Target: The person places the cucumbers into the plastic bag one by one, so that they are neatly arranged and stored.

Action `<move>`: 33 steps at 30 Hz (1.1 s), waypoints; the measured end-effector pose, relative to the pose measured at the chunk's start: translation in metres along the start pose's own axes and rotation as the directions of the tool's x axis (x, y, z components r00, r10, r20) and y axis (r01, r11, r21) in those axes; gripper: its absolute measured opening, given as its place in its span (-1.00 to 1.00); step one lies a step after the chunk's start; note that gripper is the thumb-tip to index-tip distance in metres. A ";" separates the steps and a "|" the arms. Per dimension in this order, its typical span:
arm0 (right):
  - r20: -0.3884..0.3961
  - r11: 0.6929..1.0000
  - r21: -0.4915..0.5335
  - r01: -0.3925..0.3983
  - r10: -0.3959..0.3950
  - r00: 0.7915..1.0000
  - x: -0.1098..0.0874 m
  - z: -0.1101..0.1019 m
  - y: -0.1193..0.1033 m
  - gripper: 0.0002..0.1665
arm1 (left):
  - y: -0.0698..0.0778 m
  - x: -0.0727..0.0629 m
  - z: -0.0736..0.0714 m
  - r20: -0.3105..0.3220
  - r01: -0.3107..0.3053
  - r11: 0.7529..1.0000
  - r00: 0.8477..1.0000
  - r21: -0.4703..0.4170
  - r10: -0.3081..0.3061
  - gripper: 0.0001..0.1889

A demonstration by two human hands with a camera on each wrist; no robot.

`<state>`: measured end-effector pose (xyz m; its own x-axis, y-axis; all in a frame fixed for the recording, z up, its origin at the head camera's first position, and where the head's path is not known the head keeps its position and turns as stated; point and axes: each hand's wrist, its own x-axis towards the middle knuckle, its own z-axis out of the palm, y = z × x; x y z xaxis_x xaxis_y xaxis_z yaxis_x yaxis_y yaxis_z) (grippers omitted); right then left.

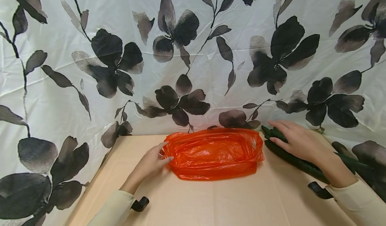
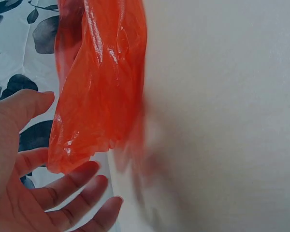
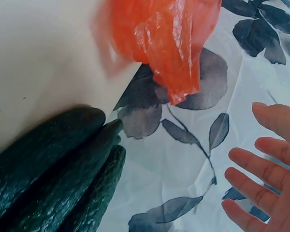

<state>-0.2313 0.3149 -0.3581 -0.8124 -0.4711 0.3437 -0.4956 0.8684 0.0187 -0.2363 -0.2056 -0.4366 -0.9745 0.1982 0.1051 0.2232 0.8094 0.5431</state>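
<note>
A red plastic bag [image 1: 214,154] lies spread with its opening upward in the middle of the table. My left hand [image 1: 152,162] is at the bag's left end, thumb and fingers spread apart. In the left wrist view, its fingertips [image 2: 89,169] come right to the bag's lower corner, with one finger partly behind the plastic. Over on the right, several dark green cucumbers [image 1: 297,159] lie side by side. My right hand [image 1: 297,140] reaches over their far ends with its fingers extended. In the right wrist view, a gap shows between that hand and the cucumbers [image 3: 48,164].
A light wood-coloured table [image 1: 211,202] spreads under the bag. White cloth with dark printed flowers [image 1: 217,68] hangs behind the table and shows along its sides. Black wrist bands [image 1: 140,204] sit at the sleeve cuffs.
</note>
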 end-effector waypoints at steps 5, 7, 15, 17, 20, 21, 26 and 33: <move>0.000 1.000 -0.007 -0.001 0.001 1.000 -0.003 -0.003 0.008 -0.21 | 0.001 0.000 0.001 0.010 0.011 1.000 1.000 0.020 -0.011 -0.30; 0.001 1.000 0.001 0.003 -0.003 1.000 -0.004 -0.003 0.011 -0.21 | 0.000 -0.001 0.002 0.008 0.011 1.000 1.000 0.022 -0.011 -0.32; 0.148 0.997 0.028 -0.078 0.073 0.986 -0.009 -0.004 0.028 -0.19 | -0.002 -0.001 0.004 0.014 0.036 0.999 0.999 -0.017 -0.036 -0.38; 0.163 0.996 0.024 -0.084 0.079 0.983 -0.011 -0.003 0.033 -0.20 | -0.003 0.000 0.004 0.018 0.039 0.999 0.999 -0.024 -0.039 -0.37; 0.178 0.996 0.035 -0.077 0.070 0.981 -0.015 -0.002 0.041 -0.22 | -0.004 0.000 0.004 0.022 0.038 0.999 0.999 -0.033 -0.037 -0.37; 0.183 0.997 0.037 -0.073 0.065 0.981 -0.016 -0.001 0.044 -0.23 | -0.004 0.000 0.004 0.025 0.037 0.999 0.999 -0.035 -0.036 -0.37; 0.243 0.995 0.053 -0.081 0.066 0.968 -0.022 0.000 0.059 -0.27 | -0.003 -0.001 0.003 0.026 0.025 0.999 0.999 -0.040 -0.024 -0.38; 0.335 0.989 0.080 -0.122 0.088 0.938 -0.031 0.001 0.074 -0.30 | -0.001 -0.003 0.001 0.018 0.007 0.999 1.000 -0.045 -0.006 -0.39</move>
<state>-0.2431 0.3936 -0.3687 -0.9088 -0.4171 0.0092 -0.4159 0.9040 -0.0988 -0.2338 -0.2060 -0.4385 -0.9753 0.2030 0.0867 0.2150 0.7850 0.5810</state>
